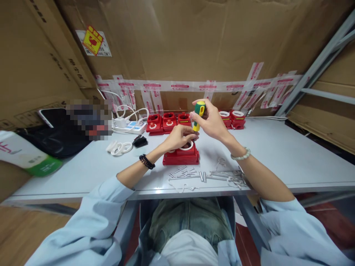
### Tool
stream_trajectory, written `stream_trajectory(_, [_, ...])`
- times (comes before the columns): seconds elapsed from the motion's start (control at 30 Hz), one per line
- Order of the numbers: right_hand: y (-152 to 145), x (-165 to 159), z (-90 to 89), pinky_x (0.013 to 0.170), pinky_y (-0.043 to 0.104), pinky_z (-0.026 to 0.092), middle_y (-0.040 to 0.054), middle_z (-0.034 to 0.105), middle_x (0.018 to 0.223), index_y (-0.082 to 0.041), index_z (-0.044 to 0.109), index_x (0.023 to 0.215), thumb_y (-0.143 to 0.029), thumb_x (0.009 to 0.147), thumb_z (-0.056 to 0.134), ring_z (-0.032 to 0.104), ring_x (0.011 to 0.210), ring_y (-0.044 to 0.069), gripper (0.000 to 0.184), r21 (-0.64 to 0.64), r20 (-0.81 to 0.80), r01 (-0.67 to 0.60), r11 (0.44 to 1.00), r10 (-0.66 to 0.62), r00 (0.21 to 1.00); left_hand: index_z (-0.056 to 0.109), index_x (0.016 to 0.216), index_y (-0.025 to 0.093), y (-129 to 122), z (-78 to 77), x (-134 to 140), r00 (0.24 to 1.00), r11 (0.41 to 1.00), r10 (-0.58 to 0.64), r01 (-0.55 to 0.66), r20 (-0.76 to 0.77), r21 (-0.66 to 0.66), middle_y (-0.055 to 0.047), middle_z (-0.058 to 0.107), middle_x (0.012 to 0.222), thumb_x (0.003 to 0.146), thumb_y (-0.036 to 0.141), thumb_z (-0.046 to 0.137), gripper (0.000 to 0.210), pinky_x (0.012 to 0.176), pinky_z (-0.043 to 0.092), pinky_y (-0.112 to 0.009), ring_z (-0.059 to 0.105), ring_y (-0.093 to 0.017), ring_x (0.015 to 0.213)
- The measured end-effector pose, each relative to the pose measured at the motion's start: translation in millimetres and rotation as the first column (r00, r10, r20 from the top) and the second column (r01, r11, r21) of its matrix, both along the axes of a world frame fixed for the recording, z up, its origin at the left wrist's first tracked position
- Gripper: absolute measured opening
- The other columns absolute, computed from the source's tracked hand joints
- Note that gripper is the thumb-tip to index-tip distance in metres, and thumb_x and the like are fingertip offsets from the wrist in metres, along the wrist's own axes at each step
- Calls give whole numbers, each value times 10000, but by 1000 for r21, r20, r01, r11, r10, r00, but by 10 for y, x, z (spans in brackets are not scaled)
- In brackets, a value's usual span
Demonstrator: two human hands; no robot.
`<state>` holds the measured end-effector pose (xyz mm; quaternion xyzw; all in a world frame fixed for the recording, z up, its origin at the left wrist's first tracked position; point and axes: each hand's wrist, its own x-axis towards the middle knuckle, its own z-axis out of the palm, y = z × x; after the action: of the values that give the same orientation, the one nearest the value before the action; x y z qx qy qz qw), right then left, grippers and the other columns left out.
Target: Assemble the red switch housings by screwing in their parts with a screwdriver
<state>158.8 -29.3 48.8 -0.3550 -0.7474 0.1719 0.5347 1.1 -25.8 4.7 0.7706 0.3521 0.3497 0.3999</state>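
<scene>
My right hand (211,120) is wrapped round the green and yellow handle of a screwdriver (199,111), which stands nearly upright, tip down. Under it sits a red housing (181,158) with a white ring (186,146) on its top. My left hand (180,136) rests over the housing, its fingers pinched together by the screwdriver's lower end. What those fingertips hold, if anything, is hidden, as is the screwdriver's tip. Several loose screws (183,172) lie in front of the housing, near the table's front edge.
More red housings (169,123) line the back, some with white rings (237,114). To the left are a power strip (130,127) with cables, loose white rings (119,148) and a green-white bag (30,155). Metal rods and string (230,177) lie front right. Cardboard (194,44) walls the back.
</scene>
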Motion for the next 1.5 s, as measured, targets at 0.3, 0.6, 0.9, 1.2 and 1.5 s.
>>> stream_trajectory(0.3, [-13, -35, -14, 694, 363, 549, 11, 670, 843, -235, 486, 1024, -364, 786, 699, 649, 763, 187, 345, -33, -30, -44, 998, 43, 999, 556, 663, 152, 6, -46, 19, 982, 973, 173, -182, 72, 139, 3, 637, 613, 716, 329, 775, 287, 520, 450, -228, 570, -106, 511])
stream_trajectory(0.6, [29, 5, -37, 654, 342, 536, -10, 634, 783, -234, 481, 1027, -295, 778, 670, 620, 687, 160, 319, -42, -81, -1, 999, -3, 997, 668, 959, 110, 67, -41, -17, 994, 995, -92, 90, 52, 37, -117, 749, 936, 851, 264, 594, 202, 737, 538, -284, 708, -179, 846])
stream_trajectory(0.9, [-27, -29, -8, 690, 336, 542, 13, 655, 836, -218, 513, 983, -293, 768, 683, 646, 763, 174, 284, -13, -50, -33, 999, 32, 998, 618, 844, 148, 58, -60, -12, 992, 964, 70, -94, 103, 248, -37, 709, 821, 751, 316, 749, 232, 686, 506, -247, 661, -150, 760])
stream_trajectory(1.2, [-49, -25, -3, 679, 324, 542, -7, 638, 805, -213, 515, 999, -256, 740, 690, 630, 725, 155, 316, -18, -81, -36, 999, 34, 996, 618, 724, 138, 70, -70, -15, 995, 988, 53, -64, 82, 143, -36, 696, 701, 747, 328, 744, 230, 606, 477, -240, 629, -134, 643])
stream_trajectory(1.5, [-60, 5, 13, 735, 372, 580, 7, 640, 807, -226, 544, 968, -290, 766, 689, 666, 782, 192, 257, -49, -72, 34, 998, -38, 997, 683, 949, 122, 40, -26, -25, 996, 989, -88, 84, 27, 123, -93, 740, 920, 859, 323, 619, 229, 699, 511, -269, 684, -163, 812])
